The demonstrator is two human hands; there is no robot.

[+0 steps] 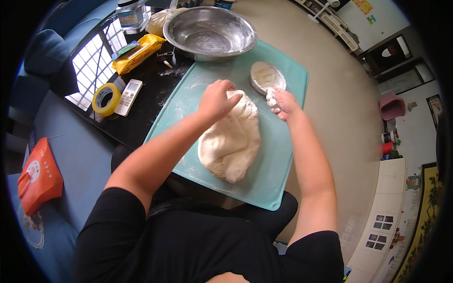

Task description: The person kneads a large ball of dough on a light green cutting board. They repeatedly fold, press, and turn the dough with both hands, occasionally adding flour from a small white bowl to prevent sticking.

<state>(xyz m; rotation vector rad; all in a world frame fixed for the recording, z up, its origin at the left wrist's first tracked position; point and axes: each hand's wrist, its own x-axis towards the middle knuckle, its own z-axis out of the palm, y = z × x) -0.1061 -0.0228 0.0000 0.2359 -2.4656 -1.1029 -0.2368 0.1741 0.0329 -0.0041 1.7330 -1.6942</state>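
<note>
A large, pale lump of dough (231, 146) with a folded surface lies on a mint-green mat (271, 174). At its far left edge is my left hand (218, 100), bent over the dough, thumb and fingers apart and nothing seen between them. Beyond the dough to the right, my right hand (286, 104) is closed around white flour (272, 98), some of it sticking to the fingers. Just past that hand, touching or almost touching it, stands a small metal bowl (255, 84) with flour inside.
A big steel basin (181, 40) dusted with flour stands at the mat's far edge. On the black table lie a yellow packet (138, 54), a roll of tape (106, 99) and a white remote (128, 97). A lidded jar (130, 18) stands at the back; an orange bag (42, 181) sits left.
</note>
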